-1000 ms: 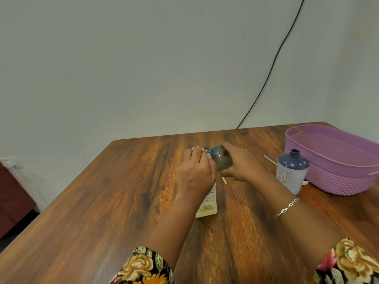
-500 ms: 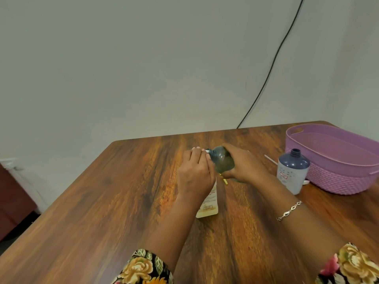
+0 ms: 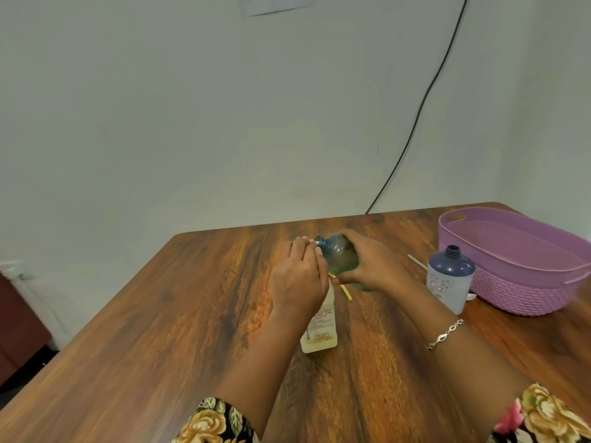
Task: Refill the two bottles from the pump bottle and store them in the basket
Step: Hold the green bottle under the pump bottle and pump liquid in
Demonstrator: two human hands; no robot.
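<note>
Teal and see-through, the small bottle (image 3: 340,257) lies tilted in your right hand (image 3: 375,265), fingers wrapped round its body. Its mouth sits at the head of the pump bottle (image 3: 319,327), which your left hand (image 3: 299,276) covers with curled fingers. Over the last second only your head has shifted, so I judge this refill is still running. Right of the pump bottle the blue-topped bottle (image 3: 449,279) stands uncapped, with the purple basket (image 3: 511,282) just beyond; neither bottle is stored yet. Behind the pump bottle the wooden worktop (image 3: 160,330) runs to a pale wall (image 3: 192,123) with a black cable (image 3: 425,100).
</note>
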